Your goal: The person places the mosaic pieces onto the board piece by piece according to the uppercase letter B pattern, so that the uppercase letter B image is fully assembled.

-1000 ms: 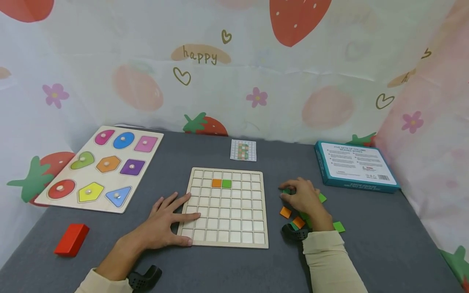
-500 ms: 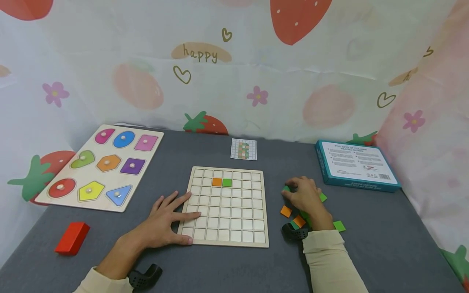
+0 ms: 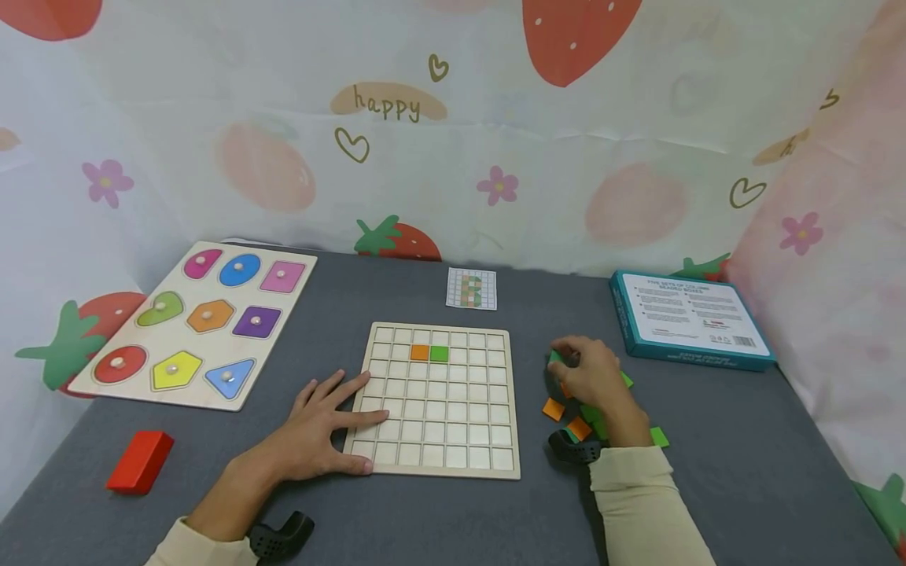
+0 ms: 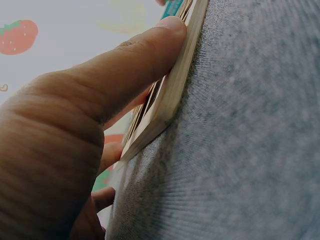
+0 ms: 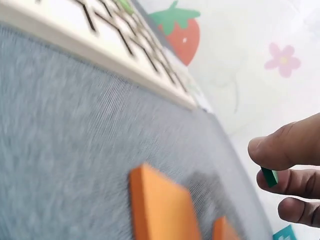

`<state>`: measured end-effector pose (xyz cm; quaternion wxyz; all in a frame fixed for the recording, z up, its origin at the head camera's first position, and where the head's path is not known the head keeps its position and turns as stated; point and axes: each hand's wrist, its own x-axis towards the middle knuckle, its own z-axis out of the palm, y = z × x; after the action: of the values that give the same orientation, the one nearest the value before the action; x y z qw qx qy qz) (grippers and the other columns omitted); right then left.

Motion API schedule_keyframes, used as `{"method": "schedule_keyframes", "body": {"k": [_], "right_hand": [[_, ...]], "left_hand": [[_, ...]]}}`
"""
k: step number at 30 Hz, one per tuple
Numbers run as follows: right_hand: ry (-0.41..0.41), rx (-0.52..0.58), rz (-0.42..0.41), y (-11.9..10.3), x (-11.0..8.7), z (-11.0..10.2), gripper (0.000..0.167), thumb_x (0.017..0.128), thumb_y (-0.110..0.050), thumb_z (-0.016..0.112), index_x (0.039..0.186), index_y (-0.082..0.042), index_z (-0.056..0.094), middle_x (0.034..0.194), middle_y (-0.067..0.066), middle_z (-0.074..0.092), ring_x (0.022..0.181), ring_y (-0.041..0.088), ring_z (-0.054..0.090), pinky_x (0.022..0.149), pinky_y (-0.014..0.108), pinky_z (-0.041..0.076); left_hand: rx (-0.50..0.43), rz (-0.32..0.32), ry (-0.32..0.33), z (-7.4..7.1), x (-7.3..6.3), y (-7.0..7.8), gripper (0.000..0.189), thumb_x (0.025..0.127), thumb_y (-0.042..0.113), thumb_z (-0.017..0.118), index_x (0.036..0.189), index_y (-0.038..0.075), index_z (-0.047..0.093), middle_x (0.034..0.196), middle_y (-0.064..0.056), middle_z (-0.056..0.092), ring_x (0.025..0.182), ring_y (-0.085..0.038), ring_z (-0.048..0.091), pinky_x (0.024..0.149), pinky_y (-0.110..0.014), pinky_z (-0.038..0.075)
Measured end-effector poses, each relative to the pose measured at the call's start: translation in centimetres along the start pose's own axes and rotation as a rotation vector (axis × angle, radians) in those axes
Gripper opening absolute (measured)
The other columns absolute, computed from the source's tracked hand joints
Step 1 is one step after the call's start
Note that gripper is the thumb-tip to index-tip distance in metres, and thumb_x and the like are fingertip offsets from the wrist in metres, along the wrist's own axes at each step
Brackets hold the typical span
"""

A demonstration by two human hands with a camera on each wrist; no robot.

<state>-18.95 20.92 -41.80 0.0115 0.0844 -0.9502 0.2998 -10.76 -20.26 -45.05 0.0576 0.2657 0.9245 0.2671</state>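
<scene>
Head view: the person's right grip (image 3: 593,377) pinches a dark green tile (image 5: 270,177); the left grip (image 3: 318,432) rests on a grid board (image 3: 474,436).
On my feed, thumb and finger are clamped on that tile between the board and the right edge of the counter (image 3: 425,519), with loose tiles (image 3: 554,409), orange and green, lying nearby. I see the left grip's fingers spread apart, its thumb at the board's near left corner. An orange tile (image 3: 420,353) and a light green tile (image 3: 439,354) sit side by side in the board's cells. I also make out a pattern card (image 3: 471,288) near the counter's far edge, a shape puzzle (image 3: 173,334) by the far left corner, and a teal box (image 3: 694,318) by the far right.
</scene>
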Motion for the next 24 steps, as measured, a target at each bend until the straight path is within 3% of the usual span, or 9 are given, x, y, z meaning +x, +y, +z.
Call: {"method": "schedule_keyframes", "body": {"k": [3, 9, 14, 19, 24], "right_hand": [[0.018, 0.021, -0.022, -0.6, -0.2, -0.5, 0.035, 0.089, -0.015, 0.069, 0.122, -0.002, 0.064, 0.107, 0.012, 0.062, 0.098, 0.033, 0.052, 0.093, 0.059, 0.028], [0.065, 0.043, -0.092, -2.1, -0.9, -1.7, 0.031, 0.089, -0.014, 0.070, 0.117, -0.002, 0.066, 0.107, 0.011, 0.060, 0.103, 0.034, 0.050, 0.080, 0.052, 0.042], [0.105, 0.046, -0.164, -3.4, -1.6, -2.9, 0.028, 0.089, -0.011, 0.070, 0.115, -0.003, 0.068, 0.106, 0.011, 0.061, 0.103, 0.033, 0.050, 0.079, 0.050, 0.042], [0.175, 0.069, -0.291, -5.1, -2.2, -4.0, 0.026, 0.086, -0.006, 0.073, 0.111, -0.003, 0.070, 0.101, 0.007, 0.063, 0.097, 0.030, 0.049, 0.077, 0.046, 0.039], [0.228, 0.133, -0.380, -6.8, -2.5, -4.3, 0.027, 0.083, -0.001, 0.075, 0.109, -0.003, 0.070, 0.099, 0.005, 0.064, 0.094, 0.024, 0.047, 0.076, 0.044, 0.038]], "left_hand": [[0.001, -0.007, -0.003, 0.0, 0.0, 0.0, 0.072, 0.074, 0.068, 0.069, 0.134, 0.030, 0.061, 0.156, -0.009, 0.026, 0.140, -0.045, 0.010, 0.104, -0.065, 0.000], [-0.004, -0.004, 0.001, 0.0, 0.0, 0.0, 0.071, 0.074, 0.067, 0.070, 0.134, 0.029, 0.061, 0.156, -0.010, 0.026, 0.140, -0.046, 0.011, 0.104, -0.066, 0.000], [-0.008, 0.005, -0.008, 0.0, 0.1, 0.0, 0.071, 0.074, 0.066, 0.070, 0.134, 0.029, 0.061, 0.156, -0.011, 0.025, 0.140, -0.046, 0.010, 0.104, -0.066, -0.001], [-0.011, 0.011, -0.006, 0.0, 0.0, 0.0, 0.071, 0.075, 0.065, 0.070, 0.134, 0.029, 0.061, 0.156, -0.011, 0.025, 0.140, -0.046, 0.010, 0.104, -0.065, -0.001], [-0.018, 0.006, 0.001, 0.0, -0.1, 0.0, 0.071, 0.075, 0.065, 0.070, 0.134, 0.028, 0.061, 0.156, -0.011, 0.026, 0.140, -0.046, 0.010, 0.104, -0.066, -0.001]]}}
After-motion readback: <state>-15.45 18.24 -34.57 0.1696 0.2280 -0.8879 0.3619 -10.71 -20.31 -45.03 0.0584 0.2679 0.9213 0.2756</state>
